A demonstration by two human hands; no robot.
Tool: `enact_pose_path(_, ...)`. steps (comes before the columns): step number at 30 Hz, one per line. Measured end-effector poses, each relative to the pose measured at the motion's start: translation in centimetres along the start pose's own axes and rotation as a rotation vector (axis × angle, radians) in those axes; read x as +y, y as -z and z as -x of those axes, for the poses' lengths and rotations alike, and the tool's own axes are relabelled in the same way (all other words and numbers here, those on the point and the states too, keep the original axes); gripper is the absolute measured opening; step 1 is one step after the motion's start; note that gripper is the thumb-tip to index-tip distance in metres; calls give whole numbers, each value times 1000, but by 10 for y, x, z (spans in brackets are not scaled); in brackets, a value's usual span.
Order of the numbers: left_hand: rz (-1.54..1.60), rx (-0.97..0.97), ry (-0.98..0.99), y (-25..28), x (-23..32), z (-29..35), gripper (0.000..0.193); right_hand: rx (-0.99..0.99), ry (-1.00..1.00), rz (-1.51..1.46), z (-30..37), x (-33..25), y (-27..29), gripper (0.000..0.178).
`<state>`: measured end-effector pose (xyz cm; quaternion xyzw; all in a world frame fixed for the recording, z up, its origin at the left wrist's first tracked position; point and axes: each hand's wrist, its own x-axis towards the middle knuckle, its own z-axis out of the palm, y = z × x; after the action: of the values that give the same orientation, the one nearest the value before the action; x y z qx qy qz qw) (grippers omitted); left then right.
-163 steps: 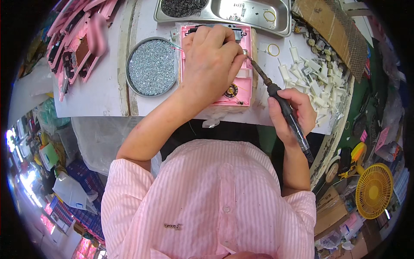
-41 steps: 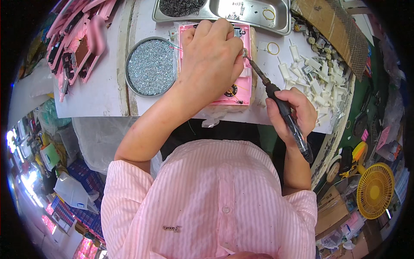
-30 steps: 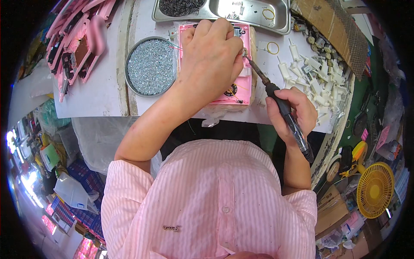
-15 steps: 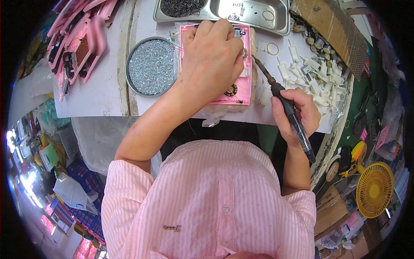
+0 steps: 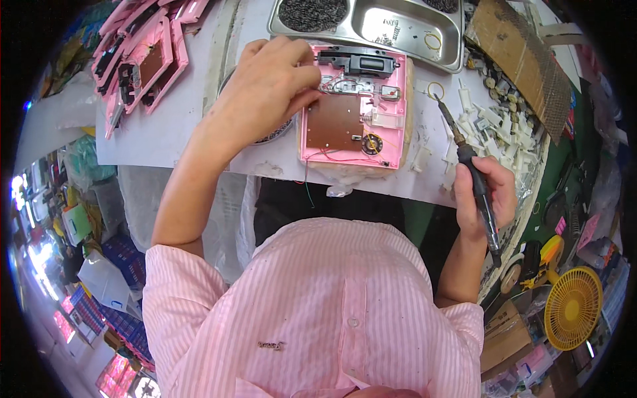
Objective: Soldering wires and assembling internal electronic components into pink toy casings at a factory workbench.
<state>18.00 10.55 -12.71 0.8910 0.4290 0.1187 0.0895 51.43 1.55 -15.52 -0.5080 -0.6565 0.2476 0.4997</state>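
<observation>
A pink plastic casing lies open on the table, with a brown circuit board, a black part along its far side and a small round black-and-gold part. At its left edge is my left hand, closed with fingers curled over the rim; whatever the fingertips pinch is hidden. My right hand grips a soldering iron by its black handle, right of the casing. Its tip points up and away, apart from the casing. Thin wires hang over the casing's near left corner.
A round dish of small metal pieces is mostly hidden under my left forearm. A steel tray stands behind the casing. White plastic parts and cardboard lie at right. More pink casings are piled at far left.
My left hand has moved left from above the casing to its left edge, uncovering the circuit board. The soldering iron has shifted away to the right. The whole view has shifted slightly.
</observation>
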Motion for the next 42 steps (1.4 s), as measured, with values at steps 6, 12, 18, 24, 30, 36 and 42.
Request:
enact_pose_path(6,604,390,122,-27,23,-18,12,133,-138,-394,-19,-21,-25,31)
enact_pose_path(12,1263,235,563,-46,47,-20,9,-4,-237,-493,-52,-23,-75,44)
enact_pose_path(18,1475,308,545,-52,47,-18,12,-65,-265,-537,-76,-26,-114,54)
enact_pose_path(24,1285,300,512,-50,45,-11,11,-104,-240,-468,-72,-29,-113,53)
enact_pose_path(30,971,253,463,-44,30,-19,12,22,-30,-238,-59,-19,-82,46)
enact_pose_path(36,420,377,295,-61,29,-25,12,-41,-45,-274,-48,-21,-44,28)
enact_pose_path(42,512,430,347,-64,27,-20,12,-181,-5,-129,-35,-8,-43,24)
